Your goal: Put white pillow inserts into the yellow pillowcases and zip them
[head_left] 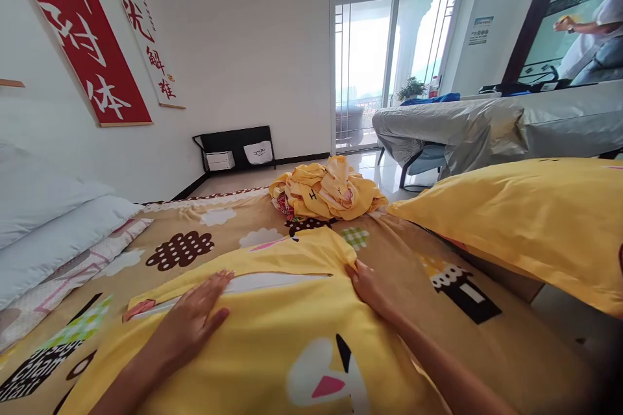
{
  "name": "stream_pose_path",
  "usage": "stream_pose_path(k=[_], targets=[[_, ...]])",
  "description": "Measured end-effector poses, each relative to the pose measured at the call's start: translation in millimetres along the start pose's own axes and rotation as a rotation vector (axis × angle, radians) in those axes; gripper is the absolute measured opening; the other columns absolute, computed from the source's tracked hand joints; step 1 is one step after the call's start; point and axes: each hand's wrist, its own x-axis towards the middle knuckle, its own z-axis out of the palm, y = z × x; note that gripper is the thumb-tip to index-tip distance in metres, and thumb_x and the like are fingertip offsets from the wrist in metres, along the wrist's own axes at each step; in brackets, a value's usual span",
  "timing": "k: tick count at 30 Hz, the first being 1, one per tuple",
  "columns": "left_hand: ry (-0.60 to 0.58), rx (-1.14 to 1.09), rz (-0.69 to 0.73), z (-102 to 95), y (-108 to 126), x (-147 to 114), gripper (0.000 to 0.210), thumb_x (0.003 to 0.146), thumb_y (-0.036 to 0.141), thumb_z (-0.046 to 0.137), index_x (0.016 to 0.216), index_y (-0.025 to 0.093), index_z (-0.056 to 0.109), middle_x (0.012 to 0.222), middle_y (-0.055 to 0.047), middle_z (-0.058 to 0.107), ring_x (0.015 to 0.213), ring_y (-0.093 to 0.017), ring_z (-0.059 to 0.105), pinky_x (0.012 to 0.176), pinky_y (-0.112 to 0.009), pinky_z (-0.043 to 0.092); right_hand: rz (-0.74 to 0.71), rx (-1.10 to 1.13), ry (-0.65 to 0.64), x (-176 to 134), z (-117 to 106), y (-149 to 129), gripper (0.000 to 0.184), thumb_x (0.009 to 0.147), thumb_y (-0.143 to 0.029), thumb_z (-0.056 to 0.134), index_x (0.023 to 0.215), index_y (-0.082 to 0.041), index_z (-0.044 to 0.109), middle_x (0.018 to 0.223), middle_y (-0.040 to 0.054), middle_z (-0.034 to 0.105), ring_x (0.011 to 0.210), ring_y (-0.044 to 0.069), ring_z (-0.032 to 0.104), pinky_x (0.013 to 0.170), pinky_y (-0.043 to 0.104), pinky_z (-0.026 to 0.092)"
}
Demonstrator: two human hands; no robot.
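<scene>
A yellow pillowcase (272,324) with a printed cartoon face lies in front of me on the bed. Through the long slit near its far edge shows a white pillow (272,281). My left hand (202,311) rests flat on the case just by the slit, fingers stretched out and thumb apart. At the far right corner, my right hand (368,283) has its fingers closed on the edge of the pillowcase; part of the fingers is hidden by the fabric.
Crumpled yellow fabric (335,191) is heaped at the bed's far edge. A plump yellow pillow (530,220) lies to the right, white pillows (73,240) to the left. Beyond stand a plastic-covered table (438,118) and a chair (423,161). A dark-framed mirror (548,26) shows a person.
</scene>
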Motion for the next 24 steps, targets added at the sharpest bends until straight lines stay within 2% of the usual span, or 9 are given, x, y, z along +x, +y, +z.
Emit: stream_pose_path(k=[3, 6, 9, 12, 15, 17, 21, 24], targets=[[-0.111, -0.078, -0.153, 22.4, -17, -10, 0.059, 0.094, 0.054, 0.031, 0.143, 0.023, 0.044, 0.147, -0.004, 0.045, 0.134, -0.023, 0.045, 0.111, -0.043, 0.040, 0.044, -0.028, 0.022, 4, -20, 21, 0.023, 0.079, -0.038, 0.054, 0.061, -0.023, 0.049, 0.074, 0.0088, 0.067, 0.082, 0.025, 0.063, 0.077, 0.034, 0.046], [-0.100, -0.119, -0.238, 36.9, -39, -26, 0.061, 0.094, 0.055, 0.029, 0.141, 0.022, 0.047, 0.146, -0.005, 0.047, 0.134, -0.023, 0.045, 0.111, -0.044, 0.039, 0.081, -0.024, 0.017, -3, -36, 31, 0.033, 0.079, -0.047, 0.054, 0.056, -0.025, 0.046, 0.070, 0.0067, 0.065, 0.077, 0.025, 0.061, 0.076, 0.036, 0.047], [0.007, -0.079, -0.266, 45.2, -57, -43, 0.059, 0.092, 0.056, 0.030, 0.139, 0.025, 0.048, 0.146, -0.004, 0.048, 0.137, -0.023, 0.040, 0.115, -0.047, 0.031, 0.156, 0.029, -0.069, -31, -55, 38, 0.049, 0.076, -0.068, 0.048, 0.056, -0.024, 0.053, 0.070, 0.0070, 0.066, 0.076, 0.027, 0.061, 0.075, 0.038, 0.049], [0.196, -0.007, -0.443, 54.4, -70, -58, 0.065, 0.089, 0.059, 0.026, 0.140, 0.024, 0.046, 0.149, -0.007, 0.043, 0.141, -0.027, 0.033, 0.115, -0.055, 0.024, 0.199, 0.105, -0.153, -78, -72, 47, 0.061, 0.068, -0.078, 0.050, 0.079, -0.022, 0.068, 0.088, 0.0081, 0.072, 0.093, 0.031, 0.063, 0.082, 0.037, 0.051], [0.259, -0.066, -0.697, 63.2, -73, -65, 0.070, 0.088, 0.062, 0.019, 0.137, 0.020, 0.045, 0.145, -0.013, 0.047, 0.138, -0.030, 0.037, 0.110, -0.056, 0.029, 0.209, 0.254, -0.129, -126, -69, 50, 0.071, 0.059, -0.073, 0.065, 0.108, -0.022, 0.066, 0.116, 0.0084, 0.068, 0.113, 0.032, 0.059, 0.092, 0.034, 0.050], [0.228, -0.114, -0.745, 66.3, -71, -66, 0.069, 0.088, 0.062, 0.017, 0.132, 0.019, 0.047, 0.138, -0.014, 0.054, 0.134, -0.031, 0.043, 0.109, -0.054, 0.032, 0.226, 0.417, -0.124, -148, -59, 46, 0.075, 0.059, -0.068, 0.070, 0.116, -0.021, 0.062, 0.121, 0.0100, 0.066, 0.115, 0.033, 0.059, 0.090, 0.035, 0.053], [0.223, -0.140, -0.705, 66.9, -69, -70, 0.065, 0.088, 0.060, 0.018, 0.127, 0.019, 0.050, 0.137, -0.013, 0.055, 0.133, -0.031, 0.044, 0.110, -0.053, 0.030, 0.403, 0.737, -0.125, -162, -49, 39, 0.082, 0.065, -0.065, 0.067, 0.133, -0.022, 0.050, 0.105, 0.0109, 0.072, 0.088, 0.033, 0.069, 0.064, 0.037, 0.057], [0.232, -0.189, -0.693, 68.4, -72, -80, 0.065, 0.087, 0.061, 0.020, 0.129, 0.021, 0.049, 0.139, -0.011, 0.054, 0.134, -0.029, 0.043, 0.112, -0.052, 0.029, 0.444, 0.769, -0.127, -164, -49, 53, 0.080, 0.061, -0.064, 0.069, 0.128, -0.022, 0.056, 0.093, 0.0107, 0.073, 0.078, 0.032, 0.070, 0.060, 0.037, 0.056]])
